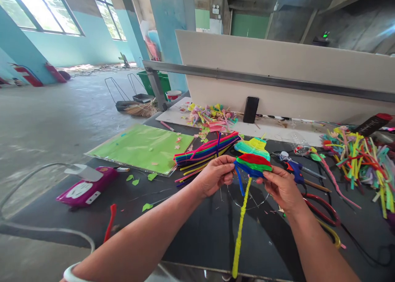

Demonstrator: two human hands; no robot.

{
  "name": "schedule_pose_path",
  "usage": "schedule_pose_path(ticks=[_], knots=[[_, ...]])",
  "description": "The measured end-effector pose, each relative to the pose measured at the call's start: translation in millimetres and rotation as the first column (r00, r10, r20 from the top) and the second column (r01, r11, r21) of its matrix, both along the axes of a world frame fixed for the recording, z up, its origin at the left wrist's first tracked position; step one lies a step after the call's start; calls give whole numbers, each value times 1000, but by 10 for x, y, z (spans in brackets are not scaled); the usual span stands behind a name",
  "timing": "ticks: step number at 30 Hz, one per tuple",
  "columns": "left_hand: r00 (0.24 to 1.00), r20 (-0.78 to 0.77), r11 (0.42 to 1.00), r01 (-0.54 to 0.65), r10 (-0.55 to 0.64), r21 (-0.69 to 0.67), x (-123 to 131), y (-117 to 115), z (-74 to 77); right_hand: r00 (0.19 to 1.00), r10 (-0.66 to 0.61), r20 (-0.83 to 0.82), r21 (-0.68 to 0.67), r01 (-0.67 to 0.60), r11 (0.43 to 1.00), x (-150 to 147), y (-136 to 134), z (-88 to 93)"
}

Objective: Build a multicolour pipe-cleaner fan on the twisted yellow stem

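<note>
Forearms (148, 226); hands (279, 187) hold striped piece (253, 162); purple packet (98, 185), label (93, 198) unreadable.

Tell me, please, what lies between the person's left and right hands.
In the head view, a red, green and blue fuzzy piece spans from the left hand to the right hand, pinched by both; a yellow fuzzy stem extends below it.
</note>
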State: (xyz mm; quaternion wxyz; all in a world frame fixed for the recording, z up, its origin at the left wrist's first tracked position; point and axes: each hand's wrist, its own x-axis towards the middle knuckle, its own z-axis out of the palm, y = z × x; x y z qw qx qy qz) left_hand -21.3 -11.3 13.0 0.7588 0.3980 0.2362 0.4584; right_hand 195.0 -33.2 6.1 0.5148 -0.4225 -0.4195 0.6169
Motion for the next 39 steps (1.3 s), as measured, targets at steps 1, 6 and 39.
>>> schedule_pose_path(ticks=[1,6,39], knots=[[1000,0,1000,-3,3,-4,9,-3,-4,1000,3,1,7,-3,1000,-8,-5,9],[999,-24,999,-43,43,5,9,34,-48,997,67,-50,53,-64,997,-20,-24,83],[991,20,991,-131,131,-10,24,44,-85,956,20,-293,-40,-33,999,-15,15,18]])
